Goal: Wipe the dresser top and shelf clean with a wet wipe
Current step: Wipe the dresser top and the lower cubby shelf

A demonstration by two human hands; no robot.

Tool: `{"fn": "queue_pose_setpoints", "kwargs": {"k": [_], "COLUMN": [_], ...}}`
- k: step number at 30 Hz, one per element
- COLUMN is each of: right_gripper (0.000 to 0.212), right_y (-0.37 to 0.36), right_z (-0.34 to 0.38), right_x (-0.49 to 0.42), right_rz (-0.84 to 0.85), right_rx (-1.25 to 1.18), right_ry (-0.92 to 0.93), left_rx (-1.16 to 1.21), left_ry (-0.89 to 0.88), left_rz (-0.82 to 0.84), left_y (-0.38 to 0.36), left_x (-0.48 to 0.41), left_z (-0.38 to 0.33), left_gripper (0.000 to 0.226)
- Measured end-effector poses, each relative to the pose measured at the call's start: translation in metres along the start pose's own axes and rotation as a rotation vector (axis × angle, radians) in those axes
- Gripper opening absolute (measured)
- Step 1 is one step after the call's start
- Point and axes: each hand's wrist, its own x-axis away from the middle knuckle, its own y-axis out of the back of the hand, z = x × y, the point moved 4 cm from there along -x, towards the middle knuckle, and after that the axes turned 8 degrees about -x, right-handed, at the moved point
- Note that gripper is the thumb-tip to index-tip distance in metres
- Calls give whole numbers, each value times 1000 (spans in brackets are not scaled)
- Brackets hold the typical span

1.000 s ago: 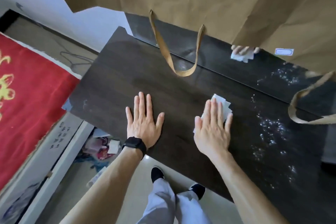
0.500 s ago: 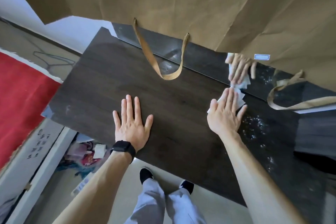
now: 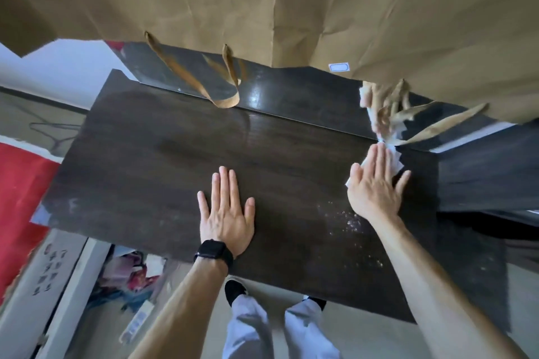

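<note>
You are pressing the wet wipe [image 3: 397,162] flat against the dresser top [image 3: 175,172] with your right hand [image 3: 374,186], at the far right end of the top, right where it is meeting the glossy back panel [image 3: 291,93]. The fingers are lying straight and close together on the wipe, not curling round it. The wipe is showing as a white, crumpled sheet, mostly hidden under your fingers, with ragged corners sticking out past the fingertips and a small edge peeking out on the thumb side. Your left hand [image 3: 226,218], with a black watch [image 3: 213,252] at the wrist, is resting palm down near the middle of the top, fingers straight and slightly spread, holding nothing. White specks [image 3: 350,221] are lying on the dark wood just beside your right wrist. A brown paper bag [image 3: 262,3] is hanging overhead, its handle [image 3: 204,81] dangling just above the back of the top.
</note>
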Motion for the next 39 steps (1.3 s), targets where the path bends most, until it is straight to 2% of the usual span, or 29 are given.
{"fn": "queue_pose_setpoints", "kwargs": {"k": [2, 5, 7, 9, 15, 18, 21, 24, 29, 33, 36, 38, 39], "right_gripper": [66, 66, 65, 64, 74, 76, 74, 75, 77, 78, 78, 76, 74], "right_y": [0, -23, -37, -32, 8, 9, 14, 12, -2, 7, 12, 10, 6], "right_z": [0, 62, 96, 89, -62, -70, -60, -67, -82, -87, -84, -82, -83], "right_x": [3, 7, 13, 8, -10, -23, -43, -25, 62, 17, -20, -8, 7], "right_rz": [-21, 34, 72, 78, -109, -163, -127, -152, -141, -137, -137, -121, -114], "right_rx": [1, 8, 35, 40, -11, -60, -182, -166, -51, -45, -84, -126, -103], "right_ry": [-41, 218, 424, 474, 33, -89, -194, -207, -104, -30, -61, -86, -42], "left_rx": [5, -45, -44, -53, -32, -40, -51, -50, -51, -40, -42, -42, -40], "left_ry": [-7, -114, -107, -97, -66, -58, -58, -58, -63, -57, -61, -59, -61], "left_rz": [13, 36, 46, 74, 123, 125, 125, 136, 153, 146, 134, 146, 148], "left_y": [-6, -13, -14, -15, -7, -5, -5, -6, -5, -4, -5, -6, -6], "left_x": [3, 5, 3, 2, 5, 5, 4, 4, 5, 4, 3, 5, 6], "left_z": [-33, -69, -76, -77, -82, -84, -84, -84, -85, -87, -88, -86, -85], "left_gripper": [70, 67, 65, 63, 64, 65, 64, 63, 65, 64, 64, 64, 64]}}
